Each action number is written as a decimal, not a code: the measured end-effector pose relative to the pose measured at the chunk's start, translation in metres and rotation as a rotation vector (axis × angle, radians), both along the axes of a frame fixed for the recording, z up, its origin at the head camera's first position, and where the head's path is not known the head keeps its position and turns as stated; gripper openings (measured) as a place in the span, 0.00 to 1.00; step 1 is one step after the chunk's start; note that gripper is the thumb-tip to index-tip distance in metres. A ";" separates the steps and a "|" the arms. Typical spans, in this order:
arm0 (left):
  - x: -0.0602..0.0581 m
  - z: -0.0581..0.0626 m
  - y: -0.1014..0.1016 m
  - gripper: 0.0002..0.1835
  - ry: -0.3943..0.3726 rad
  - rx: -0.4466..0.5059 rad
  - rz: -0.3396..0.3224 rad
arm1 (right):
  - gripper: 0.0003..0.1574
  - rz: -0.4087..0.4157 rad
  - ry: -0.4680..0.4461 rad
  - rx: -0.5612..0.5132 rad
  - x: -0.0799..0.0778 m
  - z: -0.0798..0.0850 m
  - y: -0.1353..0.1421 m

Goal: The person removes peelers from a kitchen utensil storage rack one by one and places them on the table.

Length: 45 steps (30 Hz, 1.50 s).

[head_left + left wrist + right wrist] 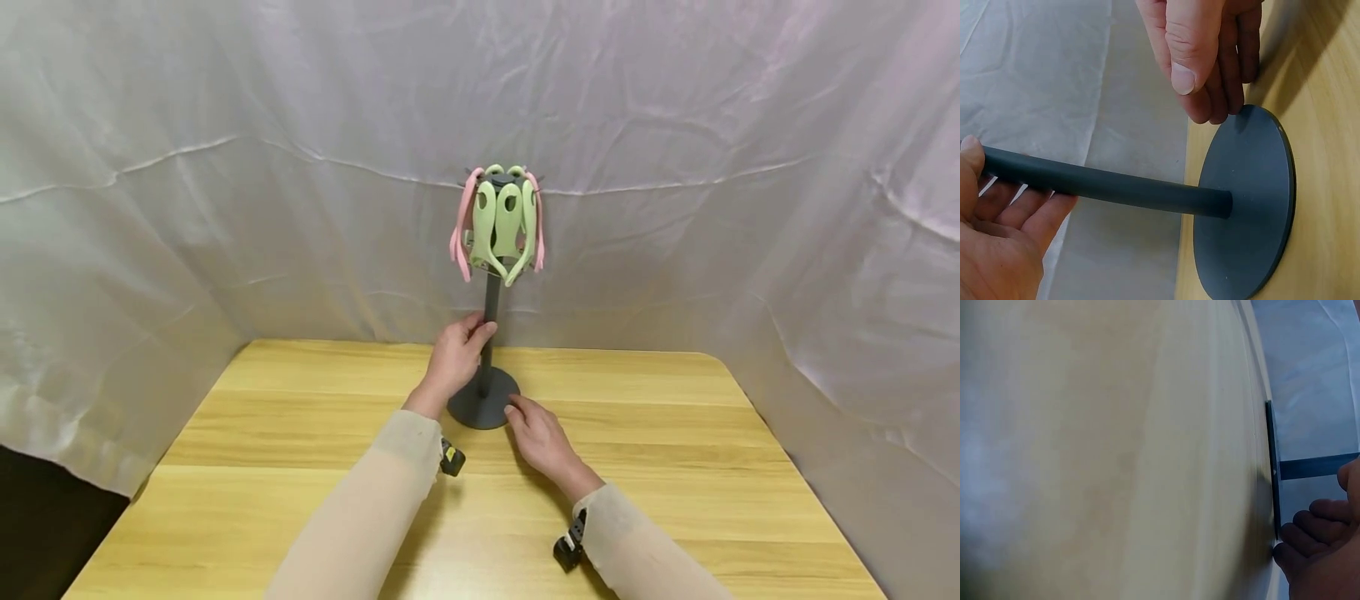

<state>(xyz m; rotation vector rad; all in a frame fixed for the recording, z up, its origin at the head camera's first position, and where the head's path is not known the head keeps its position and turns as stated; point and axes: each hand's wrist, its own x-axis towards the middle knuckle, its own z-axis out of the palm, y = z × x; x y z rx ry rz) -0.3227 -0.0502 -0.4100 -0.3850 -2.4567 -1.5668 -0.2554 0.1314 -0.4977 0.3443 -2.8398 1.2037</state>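
A dark grey stand with a round base (480, 408) stands upright on the wooden table. Light green pieces (507, 218) and pink pieces (462, 221), each curved and forked at the bottom, hang round its top. My left hand (455, 354) holds the pole (1129, 190) partway up, thumb on one side and fingers on the other. My right hand (542, 437) is at the near right of the base, its fingertips (1232, 103) right at the rim and its fingers loosely bent. In the right wrist view, the right hand (1329, 544) is partly cut off by the frame edge.
The table (300, 492) has a light wood surface with rounded far corners. Pale grey curtains (337, 108) hang behind it and along both sides. Wrist cameras (452, 459) are strapped to both wrists.
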 end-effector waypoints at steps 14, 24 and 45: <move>0.011 -0.004 -0.003 0.16 0.002 0.055 -0.037 | 0.28 0.010 0.020 0.011 0.004 -0.003 0.005; 0.020 -0.005 -0.005 0.17 -0.014 0.074 -0.051 | 0.28 0.022 0.003 0.027 0.009 0.001 0.008; 0.016 -0.016 -0.011 0.16 -0.074 0.188 -0.190 | 0.25 0.075 0.018 0.074 0.017 0.001 0.009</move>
